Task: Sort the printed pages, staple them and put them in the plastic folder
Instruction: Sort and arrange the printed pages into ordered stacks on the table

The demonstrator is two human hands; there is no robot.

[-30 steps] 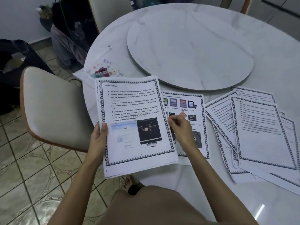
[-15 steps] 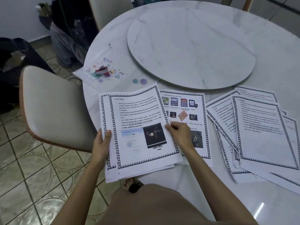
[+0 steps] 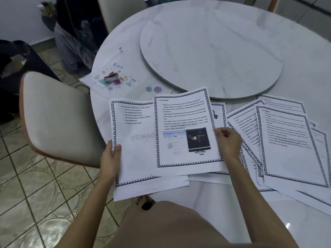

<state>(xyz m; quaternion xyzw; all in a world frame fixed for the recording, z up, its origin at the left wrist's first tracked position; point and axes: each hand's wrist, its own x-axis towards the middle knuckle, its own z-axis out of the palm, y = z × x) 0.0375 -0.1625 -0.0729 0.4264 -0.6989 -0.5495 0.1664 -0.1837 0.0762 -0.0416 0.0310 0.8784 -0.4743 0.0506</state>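
Observation:
My left hand (image 3: 110,156) grips the left edge of a stack of printed pages (image 3: 136,154); its top sheet carries a bullet list and a STORAGE watermark. My right hand (image 3: 228,142) pinches the right edge of a single page with a monitor picture (image 3: 186,129) and holds it over the table, partly overlapping the stack. Under that page lies another printed sheet (image 3: 217,111). To the right, several bordered pages (image 3: 286,145) are fanned out on the table. A red stapler (image 3: 111,77) sits on the clear plastic folder (image 3: 114,72) with coloured dots at the table's left edge.
The round white marble table (image 3: 304,56) carries a large turntable disc (image 3: 211,51) in its middle. A beige chair (image 3: 57,115) stands at the left beside me. Dark bags and clutter sit on the tiled floor at the back left.
My right hand has drawn the monitor-picture page off the stack and moved it right, uncovering the bullet-list page in my left hand and covering the picture sheet on the table.

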